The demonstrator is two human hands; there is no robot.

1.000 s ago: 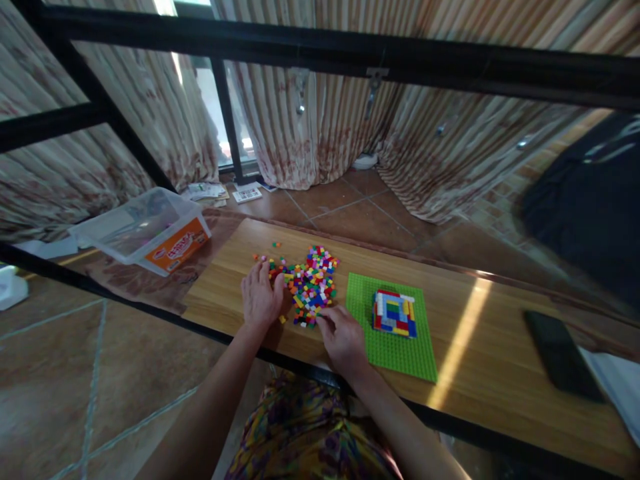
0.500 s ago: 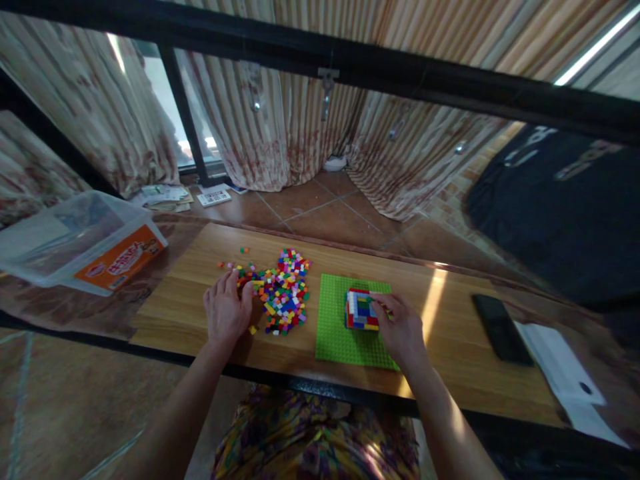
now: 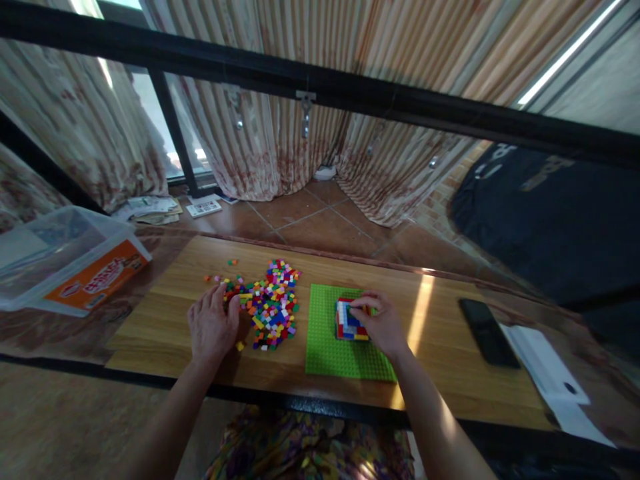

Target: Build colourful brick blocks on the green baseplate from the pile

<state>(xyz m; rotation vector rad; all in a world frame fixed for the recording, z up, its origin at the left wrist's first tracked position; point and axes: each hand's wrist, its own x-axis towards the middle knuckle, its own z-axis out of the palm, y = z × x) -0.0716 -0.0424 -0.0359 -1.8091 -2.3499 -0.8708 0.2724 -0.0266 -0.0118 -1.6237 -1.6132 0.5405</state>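
A loose pile of small coloured building bricks [image 3: 274, 310] lies on the wooden tabletop. My left hand [image 3: 214, 327] rests at the pile's left edge, palm down, with its thumb apart from the fingers. To the right is a green studded baseplate [image 3: 325, 353]. On it stands a small rectangular structure of stacked bricks [image 3: 344, 329], with red, white, blue and yellow showing. My right hand [image 3: 383, 323] reaches over the structure's right side with thumb and fingertips pinched above its top, covering part of it. Whatever is between those fingertips is too small to make out.
A clear plastic bin [image 3: 75, 260] with an orange label stands at the left. Right of the baseplate lie a dark phone [image 3: 489, 332] and a white sheet or box [image 3: 547, 367]. A few stray bricks [image 3: 233, 262] sit behind the pile. The table's dark front edge [image 3: 280, 402] runs close to me.
The camera view has shifted slightly, so everything sits a little lower and further left. My right fingertips have moved left over the structure's top. My left hand stays by the pile.
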